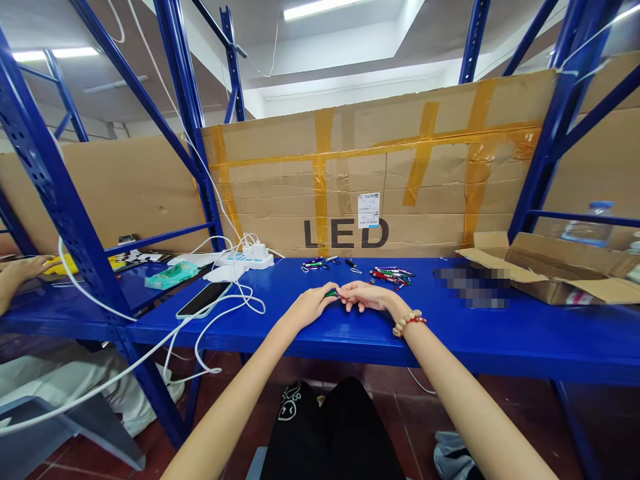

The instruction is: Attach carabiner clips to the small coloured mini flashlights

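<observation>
Near the front middle of the blue table [320, 333], my left hand [314, 305] is closed on a small green item [331, 293]. My right hand [364, 295] meets it fingertip to fingertip, its fingers pinched at the item's other end; what they grip is too small to name. A beaded bracelet [409, 322] circles my right wrist. Beyond my hands lie a pile of small coloured items with rings [316, 264], a single black one [351, 264], and a red, green and purple pile [391, 275].
To the left are a phone [204, 299], white cables [240, 293], a power strip [253, 257] and a teal packet [171, 275]. An open cardboard box [550, 270] stands right. Blue posts flank the table; cardboard [280, 187] backs it. Another person's hand [25, 270] shows far left.
</observation>
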Demonstrator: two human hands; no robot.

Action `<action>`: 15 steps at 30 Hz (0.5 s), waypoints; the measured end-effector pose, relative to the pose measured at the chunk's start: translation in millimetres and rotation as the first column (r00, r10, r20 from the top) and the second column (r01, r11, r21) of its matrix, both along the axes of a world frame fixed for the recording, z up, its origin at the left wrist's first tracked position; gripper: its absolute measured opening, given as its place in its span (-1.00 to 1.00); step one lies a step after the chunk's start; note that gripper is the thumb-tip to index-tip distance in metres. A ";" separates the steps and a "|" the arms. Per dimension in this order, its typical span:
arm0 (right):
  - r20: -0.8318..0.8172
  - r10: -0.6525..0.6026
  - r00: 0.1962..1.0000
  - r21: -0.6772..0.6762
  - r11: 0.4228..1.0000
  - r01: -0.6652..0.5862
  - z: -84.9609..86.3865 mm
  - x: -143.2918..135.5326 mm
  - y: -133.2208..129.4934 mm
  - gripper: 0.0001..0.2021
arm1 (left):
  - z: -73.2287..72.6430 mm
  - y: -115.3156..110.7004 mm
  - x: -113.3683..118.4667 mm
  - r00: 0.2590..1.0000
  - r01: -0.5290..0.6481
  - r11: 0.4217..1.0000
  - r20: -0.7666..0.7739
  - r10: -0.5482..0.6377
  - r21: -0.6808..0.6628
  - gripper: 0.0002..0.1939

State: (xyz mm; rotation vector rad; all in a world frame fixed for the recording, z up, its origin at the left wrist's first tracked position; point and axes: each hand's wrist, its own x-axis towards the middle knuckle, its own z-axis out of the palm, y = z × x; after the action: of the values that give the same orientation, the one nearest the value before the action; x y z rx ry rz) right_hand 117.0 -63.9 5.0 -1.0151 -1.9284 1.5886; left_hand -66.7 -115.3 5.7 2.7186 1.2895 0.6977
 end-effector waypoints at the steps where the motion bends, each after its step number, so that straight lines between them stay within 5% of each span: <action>1: 0.002 -0.002 1.000 0.004 1.000 0.002 -0.3 -0.1 0.3 -0.65 | 0.0 0.0 0.3 1.000 -0.006 1.000 0.000 0.006 -0.001 -0.75; 15: -0.071 -0.114 0.991 0.171 0.977 0.124 -2.3 1.6 -1.0 -0.61 | -2.4 3.6 2.9 0.974 -0.209 0.977 -0.075 0.212 0.050 -0.72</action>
State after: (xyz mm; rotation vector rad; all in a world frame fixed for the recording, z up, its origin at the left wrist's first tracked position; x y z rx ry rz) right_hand 118.6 -64.9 2.7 -0.9777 -1.8910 1.3428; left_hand -63.7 -111.6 3.3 2.6939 1.6173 0.6442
